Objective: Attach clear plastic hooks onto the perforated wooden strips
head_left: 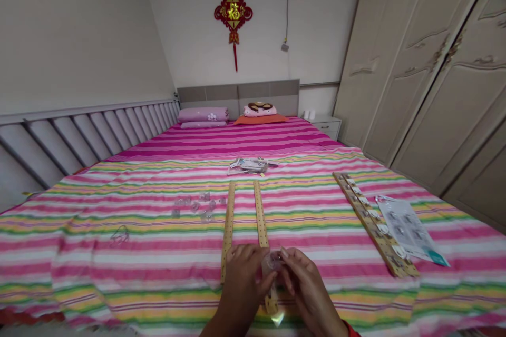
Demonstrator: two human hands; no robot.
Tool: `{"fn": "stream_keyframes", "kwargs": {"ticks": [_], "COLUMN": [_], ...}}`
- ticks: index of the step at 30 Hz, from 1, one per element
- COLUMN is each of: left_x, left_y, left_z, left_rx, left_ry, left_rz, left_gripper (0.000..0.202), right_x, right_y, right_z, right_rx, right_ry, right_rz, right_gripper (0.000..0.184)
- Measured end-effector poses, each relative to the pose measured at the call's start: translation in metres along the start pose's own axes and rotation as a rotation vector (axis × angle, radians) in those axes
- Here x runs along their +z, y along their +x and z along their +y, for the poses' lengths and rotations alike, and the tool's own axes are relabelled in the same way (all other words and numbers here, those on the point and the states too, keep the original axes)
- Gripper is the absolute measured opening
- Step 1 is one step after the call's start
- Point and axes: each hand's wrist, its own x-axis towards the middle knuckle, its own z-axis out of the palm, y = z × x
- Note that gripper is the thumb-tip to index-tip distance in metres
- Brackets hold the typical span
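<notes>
Close in front of me, my left hand (245, 274) pinches a small clear plastic piece (272, 261) between thumb and fingers. On its right side, my right hand (306, 281) has its fingertips closed on the same piece; a small dark spot shows there, too small to name. Beneath the hands lies a wooden strip with rows of holes (260, 210), partly covered by them. A second holed strip (228, 216) runs alongside it to the left, its near part behind my left hand. Several similar clear plastic pieces (195, 206) are scattered left of the strips.
A striped bed cover (138, 268) lies under everything. To the right are a wooden strip bearing white hooks (367, 216) and a flat clear package (411, 231). Beyond the strips sits a pile of plastic packets (250, 165). A thin clear loop (119, 234) lies left.
</notes>
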Motion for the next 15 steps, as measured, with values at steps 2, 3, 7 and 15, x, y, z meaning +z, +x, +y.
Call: {"fn": "stream_keyframes", "kwargs": {"ticks": [2,3,7,15], "left_x": [0.000,0.000,-0.001,0.001], "left_y": [0.000,0.000,0.002,0.001], "left_z": [0.001,0.001,0.001,-0.003], "left_rx": [0.044,0.069,0.126,0.169], "left_ry": [0.022,0.032,0.064,0.075], "left_rz": [0.056,0.083,0.144,0.103], "left_gripper": [0.034,0.034,0.033,0.040], "right_x": [-0.001,-0.002,-0.005,-0.012], "right_y": [0.001,0.001,0.003,0.002], "right_z": [-0.002,-0.003,-0.006,-0.006], "right_rx": [0.004,0.005,-0.016,-0.035], "right_ry": [-0.005,-0.010,-0.079,-0.276], "right_rz": [0.020,0.031,0.016,-0.053], "right_gripper": [0.030,0.032,0.043,0.036]}}
